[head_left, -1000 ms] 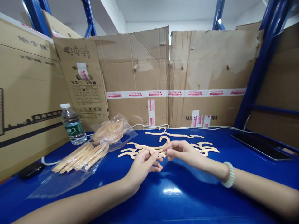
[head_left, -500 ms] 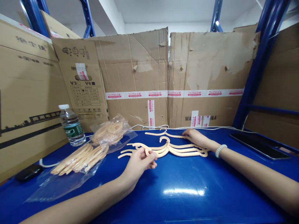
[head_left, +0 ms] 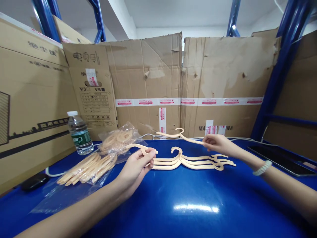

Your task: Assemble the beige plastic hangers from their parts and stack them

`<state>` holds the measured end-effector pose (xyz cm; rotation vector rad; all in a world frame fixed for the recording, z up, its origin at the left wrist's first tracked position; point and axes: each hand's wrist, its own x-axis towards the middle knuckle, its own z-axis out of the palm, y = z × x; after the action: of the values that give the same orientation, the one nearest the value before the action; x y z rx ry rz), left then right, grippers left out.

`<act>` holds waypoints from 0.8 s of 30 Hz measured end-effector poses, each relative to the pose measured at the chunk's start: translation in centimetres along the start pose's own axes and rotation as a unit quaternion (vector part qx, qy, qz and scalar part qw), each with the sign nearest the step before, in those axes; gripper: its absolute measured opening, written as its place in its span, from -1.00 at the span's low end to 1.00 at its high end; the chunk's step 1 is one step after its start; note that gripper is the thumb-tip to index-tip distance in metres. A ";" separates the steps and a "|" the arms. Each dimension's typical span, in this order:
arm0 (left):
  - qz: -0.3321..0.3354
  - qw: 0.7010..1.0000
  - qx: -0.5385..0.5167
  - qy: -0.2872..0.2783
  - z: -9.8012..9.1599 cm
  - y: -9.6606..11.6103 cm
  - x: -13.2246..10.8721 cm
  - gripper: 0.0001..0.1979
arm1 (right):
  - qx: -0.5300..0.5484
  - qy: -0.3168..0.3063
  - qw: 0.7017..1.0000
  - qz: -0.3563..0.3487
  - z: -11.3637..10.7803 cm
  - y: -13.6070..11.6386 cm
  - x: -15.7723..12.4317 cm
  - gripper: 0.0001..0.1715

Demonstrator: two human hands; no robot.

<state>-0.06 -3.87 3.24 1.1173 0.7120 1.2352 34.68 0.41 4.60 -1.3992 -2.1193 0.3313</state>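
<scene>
My left hand (head_left: 138, 167) is closed around a short, curved beige hanger end piece (head_left: 136, 145), whose tip points left. My right hand (head_left: 219, 145) pinches the right end of a beige clothes hanger (head_left: 190, 139) with a small hook, raised off the table and slanting up to the left. Between my hands several matching hangers (head_left: 168, 163) lie stacked on the blue table, hooks together. Curved end pieces (head_left: 223, 161) stick out at their right. The stack's left ends are hidden behind my left hand.
At left, a clear plastic bag holds long beige pieces (head_left: 84, 168) and curved ones (head_left: 117, 138). A water bottle (head_left: 80, 135) and a black object (head_left: 35, 181) stand nearby. A dark tablet-like device (head_left: 279, 160) lies at right. Cardboard (head_left: 148, 82) walls the back, with a white cable along it.
My right hand has lifted the hanger off the table and moved right. My left hand has drawn left and up with the curved piece, away from the stack.
</scene>
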 end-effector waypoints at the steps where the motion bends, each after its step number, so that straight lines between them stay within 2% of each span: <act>1: -0.004 1.000 -0.003 -0.001 -0.1 0.2 -0.1 -0.77 | 0.027 0.004 1.000 0.002 -0.2 -0.4 -0.4 -0.70; 4: -0.016 1.000 -0.004 0.012 -0.4 0.7 -0.2 -0.71 | 0.077 0.023 0.997 -0.002 -0.1 -1.4 -1.6 -0.64; 6: -0.018 0.999 -0.007 0.042 -0.6 0.8 0.0 -0.68 | 0.096 0.046 0.994 -0.008 0.4 -2.0 -2.2 -0.61; 10: 0.004 0.996 -0.037 0.081 -1.2 0.4 0.7 -0.77 | 0.125 0.073 0.989 -0.014 1.5 -3.0 -2.8 -0.57; 15: 0.005 0.995 -0.073 0.066 -1.6 -0.1 0.7 -0.95 | 0.126 0.057 0.990 -0.023 1.8 -3.3 -3.1 -0.54; 19: -0.029 0.993 -0.108 0.049 -1.7 0.0 0.5 -0.82 | 0.104 0.042 0.993 -0.033 1.7 -2.9 -3.4 -0.55; 24: -0.065 0.988 -0.132 0.033 -1.9 -0.2 0.5 -0.76 | 0.093 0.047 0.994 -0.040 1.4 -2.6 -3.4 -0.61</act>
<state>-1.58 -2.84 2.53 0.8027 0.6385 1.2185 32.87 -3.65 3.67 -1.1966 -2.0070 0.4124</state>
